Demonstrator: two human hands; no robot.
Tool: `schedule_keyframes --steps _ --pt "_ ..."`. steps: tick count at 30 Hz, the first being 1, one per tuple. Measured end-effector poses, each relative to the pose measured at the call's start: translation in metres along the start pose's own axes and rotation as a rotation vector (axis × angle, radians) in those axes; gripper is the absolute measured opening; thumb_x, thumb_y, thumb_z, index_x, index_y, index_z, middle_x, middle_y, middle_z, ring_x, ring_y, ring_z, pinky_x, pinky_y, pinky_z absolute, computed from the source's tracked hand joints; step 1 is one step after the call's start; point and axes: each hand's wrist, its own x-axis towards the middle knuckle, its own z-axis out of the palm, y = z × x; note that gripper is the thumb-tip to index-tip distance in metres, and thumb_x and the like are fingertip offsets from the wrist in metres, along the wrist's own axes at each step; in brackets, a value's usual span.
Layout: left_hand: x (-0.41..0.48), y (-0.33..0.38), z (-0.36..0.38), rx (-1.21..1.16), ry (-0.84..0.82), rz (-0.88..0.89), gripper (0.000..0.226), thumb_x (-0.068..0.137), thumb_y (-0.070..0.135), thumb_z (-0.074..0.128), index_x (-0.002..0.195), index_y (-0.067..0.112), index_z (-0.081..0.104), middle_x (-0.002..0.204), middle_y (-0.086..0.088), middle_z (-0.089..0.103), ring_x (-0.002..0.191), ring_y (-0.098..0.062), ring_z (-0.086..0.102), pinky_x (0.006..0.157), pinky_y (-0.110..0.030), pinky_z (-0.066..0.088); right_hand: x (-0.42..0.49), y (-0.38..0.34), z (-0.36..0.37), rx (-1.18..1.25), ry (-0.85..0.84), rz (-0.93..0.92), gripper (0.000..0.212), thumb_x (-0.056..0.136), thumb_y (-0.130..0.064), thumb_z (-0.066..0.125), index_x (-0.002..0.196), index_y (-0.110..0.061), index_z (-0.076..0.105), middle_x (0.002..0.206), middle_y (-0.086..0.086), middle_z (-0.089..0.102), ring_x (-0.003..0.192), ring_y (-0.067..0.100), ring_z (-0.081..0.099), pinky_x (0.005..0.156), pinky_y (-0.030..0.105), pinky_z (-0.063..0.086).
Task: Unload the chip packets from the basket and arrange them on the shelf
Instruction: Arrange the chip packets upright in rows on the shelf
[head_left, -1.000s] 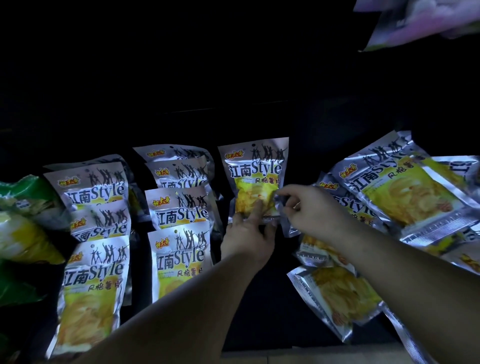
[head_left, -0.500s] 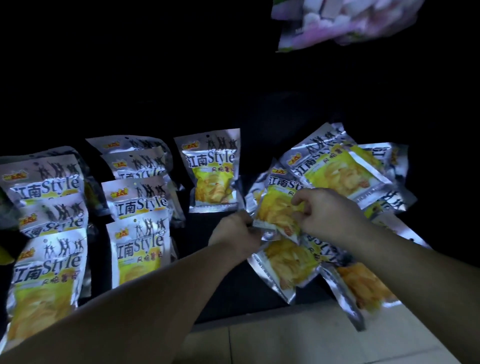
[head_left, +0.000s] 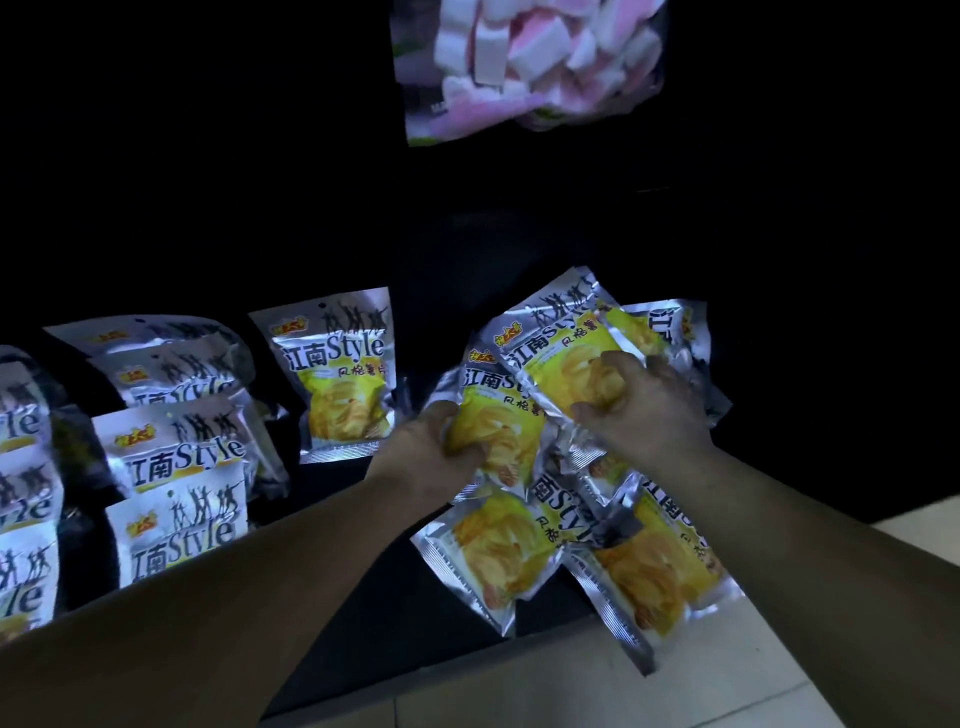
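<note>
Silver and yellow chip packets lie on a dark shelf (head_left: 447, 587). To the left they stand in neat overlapping rows (head_left: 176, 457), and one lone packet (head_left: 343, 374) lies in the middle. On the right is a loose pile of packets (head_left: 524, 551). My left hand (head_left: 426, 457) grips the lower edge of one packet in the pile (head_left: 493, 410). My right hand (head_left: 644, 405) is closed on the top packet (head_left: 556, 353), which lies tilted. No basket is in view.
A bag of pink and white marshmallows (head_left: 524, 62) hangs above at the top. The shelf's back is very dark. A light tiled floor (head_left: 597, 691) shows below the shelf's front edge, and some pile packets overhang that edge.
The view has swung right and up. Both hands left the lone middle packet and moved right onto the pile, each taking hold of a packet there.
</note>
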Motion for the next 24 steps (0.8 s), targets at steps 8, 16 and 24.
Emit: schedule_keyframes --steps 8,16,24 --pt "0.003 0.015 0.029 0.159 -0.027 0.000 0.099 0.065 0.080 0.066 0.151 0.047 0.030 0.137 0.003 0.062 0.118 -0.025 0.064 0.090 -0.038 0.059 -0.011 -0.001 0.007 -0.087 0.073 -0.249 0.068 0.086 -0.055 0.069 0.147 -0.034 0.048 0.157 0.010 0.033 0.149 0.034 0.023 0.120 0.054 0.024" --pt "-0.017 0.009 0.003 0.006 0.040 -0.066 0.085 0.074 0.047 0.076 0.149 0.047 0.035 0.119 0.007 0.067 0.090 -0.018 0.072 0.074 -0.036 0.063 -0.012 -0.037 0.015 -0.227 -0.130 -0.288 0.058 0.102 -0.057 0.038 0.153 -0.030 0.036 0.157 0.005 0.040 0.150 0.031 0.022 0.119 0.053 0.024" --pt "-0.080 -0.045 -0.040 -0.223 0.237 -0.040 0.065 0.085 0.048 0.073 0.140 0.056 0.038 0.128 0.011 0.062 0.100 -0.013 0.065 0.081 -0.035 0.059 -0.034 -0.129 -0.008 0.325 -0.212 -0.279 0.026 0.093 -0.051 0.065 0.096 -0.027 0.055 0.091 -0.001 0.059 0.079 0.020 0.060 0.063 0.034 0.047"
